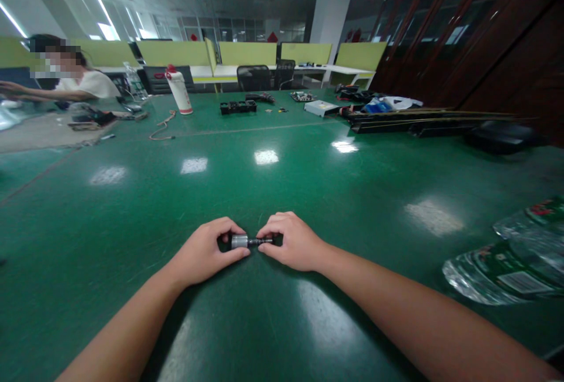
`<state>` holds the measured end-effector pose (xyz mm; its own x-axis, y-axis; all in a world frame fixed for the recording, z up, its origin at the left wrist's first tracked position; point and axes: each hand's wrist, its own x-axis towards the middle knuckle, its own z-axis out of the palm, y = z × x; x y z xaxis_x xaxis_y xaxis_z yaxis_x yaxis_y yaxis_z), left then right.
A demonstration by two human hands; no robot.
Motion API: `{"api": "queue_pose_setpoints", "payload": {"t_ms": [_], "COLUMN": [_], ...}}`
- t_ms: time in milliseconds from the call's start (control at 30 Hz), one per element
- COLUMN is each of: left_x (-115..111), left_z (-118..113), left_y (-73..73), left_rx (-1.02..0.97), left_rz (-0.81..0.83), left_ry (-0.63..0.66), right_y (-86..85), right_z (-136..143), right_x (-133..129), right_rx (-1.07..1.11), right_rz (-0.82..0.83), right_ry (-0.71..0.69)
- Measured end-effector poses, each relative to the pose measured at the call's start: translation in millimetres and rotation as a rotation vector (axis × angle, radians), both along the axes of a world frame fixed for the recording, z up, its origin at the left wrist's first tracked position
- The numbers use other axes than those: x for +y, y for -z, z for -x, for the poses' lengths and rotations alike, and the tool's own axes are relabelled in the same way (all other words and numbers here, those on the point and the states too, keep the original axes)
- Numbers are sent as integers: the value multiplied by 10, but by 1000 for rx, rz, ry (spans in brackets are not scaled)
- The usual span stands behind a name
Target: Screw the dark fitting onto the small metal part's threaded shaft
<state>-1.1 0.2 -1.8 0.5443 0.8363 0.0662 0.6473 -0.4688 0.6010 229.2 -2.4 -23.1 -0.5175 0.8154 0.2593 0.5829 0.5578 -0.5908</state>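
Two hands meet near the middle of the green table (pixel 282 194). The left hand (pixel 205 253) has its grip closed around the fat silver end of a small metal part (pixel 247 242). The right hand (pixel 293 243) pinches the thin dark end with its fingertips. The part lies level, just above the table. Plastic bottles (pixel 511 264) lie on the right. A white bottle (pixel 180 91) stands far off.

Desk (pixel 282 194): glossy dark green, pale light patches. Small cylinder (pixel 240 241) between the hands: silver-grey body, black shaft toward 3 o'clock. Bottle (pixel 180 91) at 11 o'clock: white with red cap. Partitions (pixel 247 53) at 12 o'clock: yellow-green. Cabinet (pixel 484 35) at 2 o'clock: dark reddish-brown. Plastic bottles (pixel 506 264) at 4 o'clock: clear, green-labelled.
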Motion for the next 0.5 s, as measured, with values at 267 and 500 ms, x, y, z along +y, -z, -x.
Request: {"api": "queue_pose_setpoints", "payload": {"t_ms": [267, 500], "left_x": [5, 6], "left_z": [-4, 1], "left_y": [1, -1], "left_rx": [-4, 3], "left_rz": [7, 3], "left_ry": [-5, -1], "right_y": [6, 4], "right_z": [0, 3], "right_x": [-10, -1], "right_rx": [22, 13], "right_rz": [-7, -1], "right_ry": [3, -4]}}
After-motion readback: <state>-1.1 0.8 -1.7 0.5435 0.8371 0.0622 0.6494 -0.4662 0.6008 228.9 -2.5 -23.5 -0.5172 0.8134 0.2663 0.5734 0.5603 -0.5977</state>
